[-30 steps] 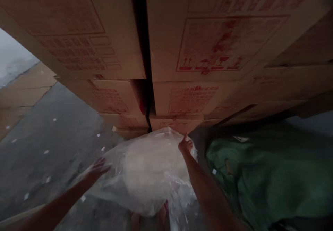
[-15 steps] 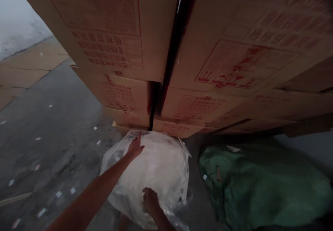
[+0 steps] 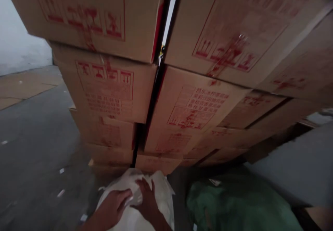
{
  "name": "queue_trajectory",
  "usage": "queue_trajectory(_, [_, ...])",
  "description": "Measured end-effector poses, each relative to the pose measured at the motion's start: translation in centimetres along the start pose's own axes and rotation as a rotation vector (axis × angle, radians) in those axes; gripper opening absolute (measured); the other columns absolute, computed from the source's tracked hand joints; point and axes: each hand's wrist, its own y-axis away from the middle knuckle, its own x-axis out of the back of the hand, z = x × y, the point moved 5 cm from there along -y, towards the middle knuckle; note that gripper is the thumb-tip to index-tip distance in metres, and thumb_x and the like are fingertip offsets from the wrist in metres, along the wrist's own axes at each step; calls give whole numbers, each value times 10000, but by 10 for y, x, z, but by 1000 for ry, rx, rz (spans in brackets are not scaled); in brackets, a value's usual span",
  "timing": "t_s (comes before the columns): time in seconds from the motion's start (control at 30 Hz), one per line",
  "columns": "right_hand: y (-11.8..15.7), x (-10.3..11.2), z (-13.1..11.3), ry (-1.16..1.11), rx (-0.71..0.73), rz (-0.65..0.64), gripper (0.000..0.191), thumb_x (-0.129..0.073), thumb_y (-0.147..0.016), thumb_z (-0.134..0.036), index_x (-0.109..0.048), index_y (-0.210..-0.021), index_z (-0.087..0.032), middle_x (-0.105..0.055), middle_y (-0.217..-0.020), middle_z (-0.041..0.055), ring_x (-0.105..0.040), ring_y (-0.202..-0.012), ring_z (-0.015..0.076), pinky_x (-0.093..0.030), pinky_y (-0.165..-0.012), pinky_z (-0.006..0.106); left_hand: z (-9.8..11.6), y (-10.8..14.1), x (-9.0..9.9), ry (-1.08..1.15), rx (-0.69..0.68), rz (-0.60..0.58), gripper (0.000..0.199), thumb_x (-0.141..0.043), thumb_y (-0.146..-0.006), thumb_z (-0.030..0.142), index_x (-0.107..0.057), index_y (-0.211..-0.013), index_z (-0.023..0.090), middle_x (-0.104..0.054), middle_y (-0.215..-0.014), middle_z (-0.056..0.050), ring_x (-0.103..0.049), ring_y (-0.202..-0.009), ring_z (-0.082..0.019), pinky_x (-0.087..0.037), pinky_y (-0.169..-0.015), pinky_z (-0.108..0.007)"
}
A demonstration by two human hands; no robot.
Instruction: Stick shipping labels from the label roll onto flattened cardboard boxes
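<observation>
**Two hands bunching a plastic bag under a wall of cartons**

Rising above and beyond the fingers is a stack of cardboard cartons (image 3: 109, 95), flat-faced, matte brown, printed with red handling marks, a dark gap running down between the two columns. Left of the hands spreads grey concrete floor (image 3: 33, 147), rough and flecked with small white scraps. Just right of the fingers lies a green sack (image 3: 234, 206), crumpled and dull.

Directly under the fingers, at the foot of the cartons, sits the clear plastic bag (image 3: 161, 192), pale, filmy and rumpled into soft folds. The left hand (image 3: 114, 203) curls over its top with fingers partly closed, gathering film; the right hand (image 3: 147, 198) lies beside it, fingers bent and pinching the same bunch.

The bag looks light, limp and slippery, easily torn; the gathered neck between both hands seems the surest place to hold it.
</observation>
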Motion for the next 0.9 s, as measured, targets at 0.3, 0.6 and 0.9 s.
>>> queue_trajectory(0.3, [-4, 246, -74, -107, -89, 521, 401, -430, -821, -493, -586, -664, -158, -559, -600, 23, -506, -599, 147, -396, -573, 235, 133, -45, 186, 252, -101, 393, 232, -493, -772, 381, -569, -649, 199, -561, -604, 8, -524, -616, -160, -377, -595, -242])
queue_trajectory(0.6, [-41, 384, -168, -205, 112, 759, 385, -572, -787, -501, -579, -624, -152, -477, -561, -16, -405, -536, 100, -337, -512, 204, 254, -78, 250, 153, -319, 344, 217, -520, -810, 357, -653, -770, 189, -660, -708, -10, -584, -690, -176, -404, -647, -246])
queue_trajectory(0.9, [-92, 450, -94, 23, 116, 621, 362, -512, -820, -492, -636, -704, -172, -618, -649, 26, -552, -627, 155, -387, -604, 243, 284, -167, 232, 16, -155, 589, 259, -461, -839, 356, -650, -776, 191, -690, -742, -47, -629, -731, -206, -407, -667, -274])
